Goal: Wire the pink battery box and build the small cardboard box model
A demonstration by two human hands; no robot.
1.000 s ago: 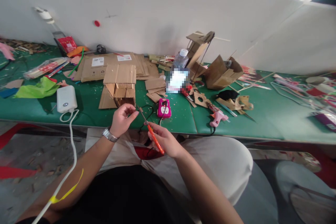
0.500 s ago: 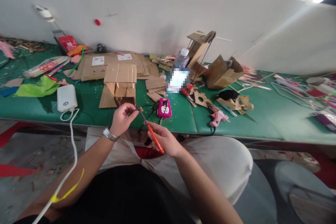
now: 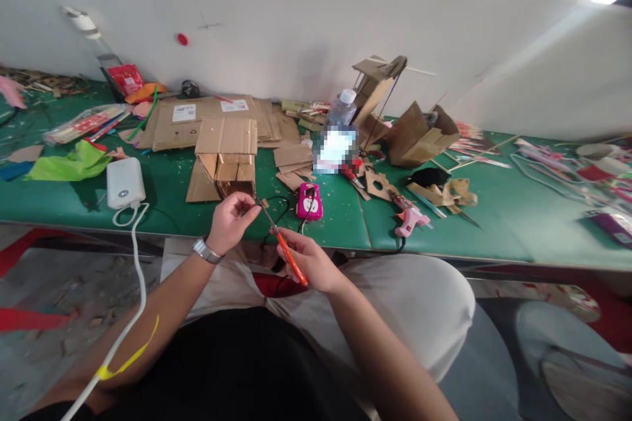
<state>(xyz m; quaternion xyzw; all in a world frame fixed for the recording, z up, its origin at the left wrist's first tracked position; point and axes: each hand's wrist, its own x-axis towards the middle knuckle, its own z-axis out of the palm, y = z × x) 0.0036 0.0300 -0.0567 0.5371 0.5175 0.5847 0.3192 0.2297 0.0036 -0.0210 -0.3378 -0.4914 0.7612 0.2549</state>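
My right hand is closed around orange-handled scissors, whose slim metal blades point up and left. Near their tips, my left hand has thumb and fingertips pressed together; what they pinch is too small to make out. A little brown scrap shows beside the blade tips. Just beyond the left hand stands a small open-fronted cardboard box on the green table. To the right of the blades lies a pink power strip or plug box with a black cord.
A white power bank with a cable lies on the left. Farther right are a pink glue gun, a plastic bottle, a lit screen and a cardboard model. Flat cardboard sheets lie behind the box.
Both hands and the scissors stay in nearly the same place. Only a slight shift of the camera's view shows.
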